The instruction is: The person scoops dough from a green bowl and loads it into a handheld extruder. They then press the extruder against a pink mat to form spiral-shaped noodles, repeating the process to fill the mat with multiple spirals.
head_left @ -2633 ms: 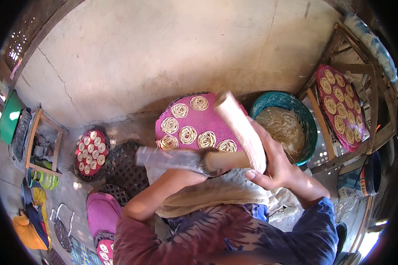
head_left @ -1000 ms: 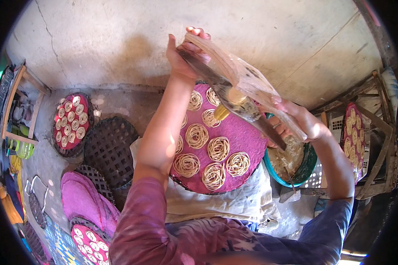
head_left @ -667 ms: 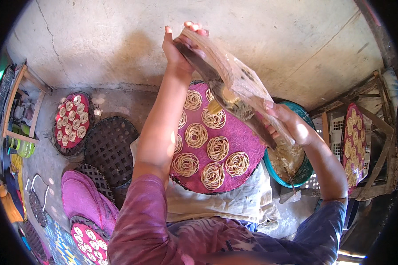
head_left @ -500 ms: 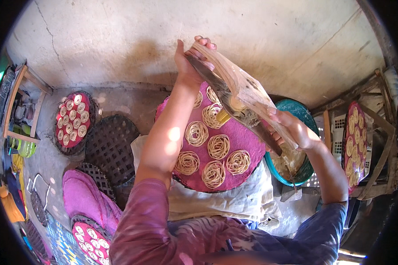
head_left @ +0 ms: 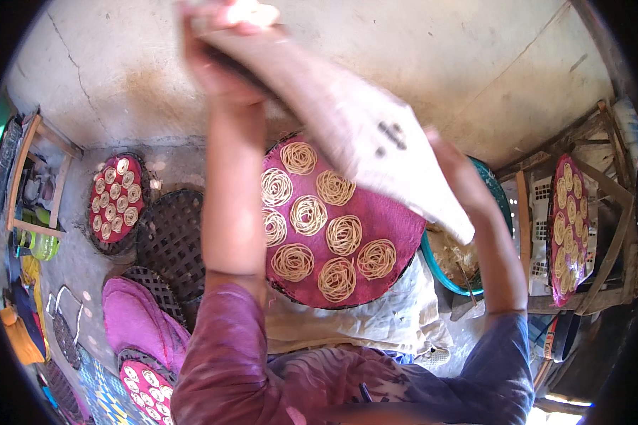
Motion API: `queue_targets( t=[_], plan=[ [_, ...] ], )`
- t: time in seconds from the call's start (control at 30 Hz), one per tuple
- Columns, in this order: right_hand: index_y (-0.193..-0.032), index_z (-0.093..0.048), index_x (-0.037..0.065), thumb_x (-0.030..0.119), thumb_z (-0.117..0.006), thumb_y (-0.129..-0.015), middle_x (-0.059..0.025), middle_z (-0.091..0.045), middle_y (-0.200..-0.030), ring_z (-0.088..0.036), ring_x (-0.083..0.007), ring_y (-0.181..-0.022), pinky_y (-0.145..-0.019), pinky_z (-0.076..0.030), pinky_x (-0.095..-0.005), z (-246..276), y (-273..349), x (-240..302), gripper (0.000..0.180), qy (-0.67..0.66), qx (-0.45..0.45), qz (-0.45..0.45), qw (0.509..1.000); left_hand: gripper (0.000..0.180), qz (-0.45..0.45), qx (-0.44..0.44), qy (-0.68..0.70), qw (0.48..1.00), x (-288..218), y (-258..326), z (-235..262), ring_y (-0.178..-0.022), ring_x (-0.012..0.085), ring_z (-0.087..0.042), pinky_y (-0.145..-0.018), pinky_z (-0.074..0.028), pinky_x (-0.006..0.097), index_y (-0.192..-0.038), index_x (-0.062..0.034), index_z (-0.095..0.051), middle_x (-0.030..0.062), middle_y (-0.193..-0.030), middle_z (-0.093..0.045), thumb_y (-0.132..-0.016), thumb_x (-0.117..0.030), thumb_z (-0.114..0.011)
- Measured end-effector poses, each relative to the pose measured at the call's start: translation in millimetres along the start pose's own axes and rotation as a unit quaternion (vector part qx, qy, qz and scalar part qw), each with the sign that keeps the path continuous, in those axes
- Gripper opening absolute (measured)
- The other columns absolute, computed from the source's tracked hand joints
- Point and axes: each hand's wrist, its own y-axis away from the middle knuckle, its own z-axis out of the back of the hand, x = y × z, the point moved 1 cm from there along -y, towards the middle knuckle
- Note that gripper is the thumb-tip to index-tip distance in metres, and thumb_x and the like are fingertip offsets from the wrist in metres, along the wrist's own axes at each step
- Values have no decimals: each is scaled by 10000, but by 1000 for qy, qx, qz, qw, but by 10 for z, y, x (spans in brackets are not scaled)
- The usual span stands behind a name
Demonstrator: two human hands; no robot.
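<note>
A long wooden hand press (head_left: 354,134) slants across my view, pale and smeared by motion, with dark holes in its broad middle. My left hand (head_left: 230,53) is raised at the top and closed round the far left end of the press. Beside the broad part is my right hand (head_left: 454,166); the press hides most of its fingers, so its hold cannot be made out. Below lies a round tray covered with pink cloth (head_left: 383,212), bearing several coiled nests of noodle strands (head_left: 344,235). My left forearm covers the tray's left edge.
A teal basin (head_left: 439,265) of pale dough stands right of the tray. Filled pink trays lie at left (head_left: 115,195), lower left and on a wooden frame at right (head_left: 566,227). Dark woven trays (head_left: 170,234) and folded pink cloths (head_left: 138,312) are on the floor; a wall rises ahead.
The press has swung up and leftward with my left hand, and its broad face now shows. My right hand has risen slightly. Nests at the tray's left have come into sight.
</note>
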Motion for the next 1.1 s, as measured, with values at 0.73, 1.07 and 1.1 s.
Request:
queue_targets(
  t=[0.73, 1.07, 1.1],
  plan=[
    [-851, -739, 141, 150, -628, -777, -27, -582, -1106, -506, -240, -1059, -926, -375, -407, -650, -754, -788, 134, 601, 45, 324, 729, 793, 295, -7, -1, 956, -879, 2056, -1795, -562, 327, -640, -527, -521, 370, -895, 208, -641, 275, -705, -639, -991, -523, -350],
    [-941, -737, 172, 68, -636, -805, -77, -579, -1152, -513, -311, -1122, -951, -376, -455, -469, -688, -710, 199, 416, 42, 188, 889, 730, 314, -16, 19, 949, -800, 2102, -1775, -628, 339, -670, -561, -528, 383, -882, 154, -664, 263, -729, -658, -1010, -490, -345],
    [-949, -738, 180, 61, -637, -796, -78, -578, -1161, -512, -311, -1124, -954, -377, -455, -490, -685, -736, 218, 445, 41, 188, 875, 725, 283, 3, 45, 958, -780, 2082, -1770, -687, 369, -666, -628, -535, 438, -924, 168, -626, 278, -780, -649, -1020, -472, -301]
  ],
)
